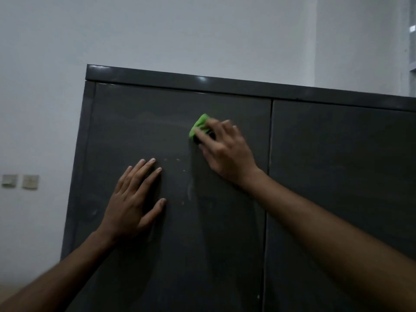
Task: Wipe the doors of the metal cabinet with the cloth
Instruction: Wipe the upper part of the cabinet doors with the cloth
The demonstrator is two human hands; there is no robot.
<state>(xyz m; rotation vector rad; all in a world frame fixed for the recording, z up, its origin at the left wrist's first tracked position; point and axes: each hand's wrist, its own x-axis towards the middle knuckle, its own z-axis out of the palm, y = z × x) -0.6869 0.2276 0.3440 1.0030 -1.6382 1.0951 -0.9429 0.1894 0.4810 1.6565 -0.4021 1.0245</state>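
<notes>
Seemingly partway through the job, a person faces a dark grey metal cabinet (225, 244) with two closed doors, seen from a camera on their head. Both bare forearms reach up into view.

The right hand (225, 152) presses a small folded green cloth (199, 126) against the upper part of the left door (180, 221). Its fingers are bent over the cloth, and the cloth pokes out just beyond the fingertips (197, 131), toward the top edge of the cabinet. A dark patch shows beneath the green, under the fingers; whether it is part of the cloth or shadow cannot be told.

The left hand (135, 199) lies flat on the same door, lower and to the left of the right hand, well apart from it. Its fingers are straight and slightly spread, holding nothing, apparently bracing the door.

As for progress: faint pale streaks run across the door to the left of the cloth, level with the right fingertips, which suggests that strip near the top has been wiped. Between the two hands and below the right fingers, small pale specks and a smear remain, so the middle of this door seems unfinished. The lower part looks untouched, as far as the dim light lets one judge. The right door (337, 176), beyond the right wrist, shows no wipe marks and probably remains to be done.

Behind the cabinet is a pale wall (157, 30) with two switch plates (20, 181) off to the left.
</notes>
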